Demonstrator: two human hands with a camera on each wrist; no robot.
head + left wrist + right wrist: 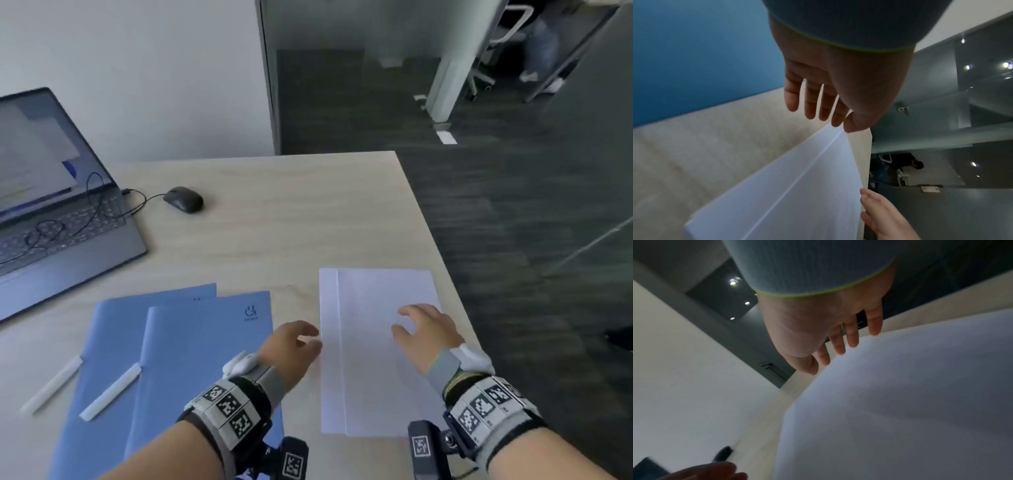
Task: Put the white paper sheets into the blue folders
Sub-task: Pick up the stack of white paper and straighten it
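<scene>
Paper sheets [373,346] lie near my table's [274,222] right edge, right hand [428,330] spread above them, left hand [291,346] loose-fingered beside, folders [178,349] left.

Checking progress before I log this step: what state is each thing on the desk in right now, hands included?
white paper sheets: flat on the desk, two offset, outside the folders.
blue folders: two, closed, overlapping, a white strip lying on each.
left hand: open, at the sheets' left edge.
right hand: open, fingers spread over the top sheet.
laptop: lid open, screen lit.
mouse: idle beside the laptop, untouched.
</scene>
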